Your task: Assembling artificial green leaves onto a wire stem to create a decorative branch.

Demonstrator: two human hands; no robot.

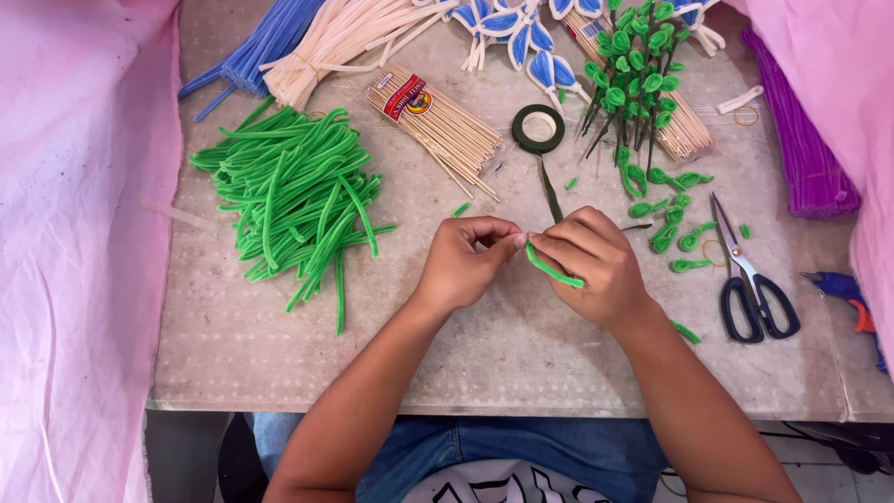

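My left hand [466, 261] and my right hand [591, 265] meet over the middle of the board, both pinching one green pipe cleaner [551, 270]. Its free end curves down across my right palm. A strip of dark green tape runs from my fingertips up to the tape roll [537, 129]. A heap of green pipe cleaners [293, 200] lies to the left. Finished green leaf loops [670, 228] lie scattered to the right, beside a bunch of leaf stems on sticks [633, 79].
Black-handled scissors [750, 279] lie at the right, a blue glue gun [843, 289] beyond them. Packs of wooden skewers [438, 126], cream [345, 37], blue [256, 47] and purple [805, 140] pipe cleaners and blue petal shapes [521, 37] line the back. Pink cloth [74, 233] flanks the board.
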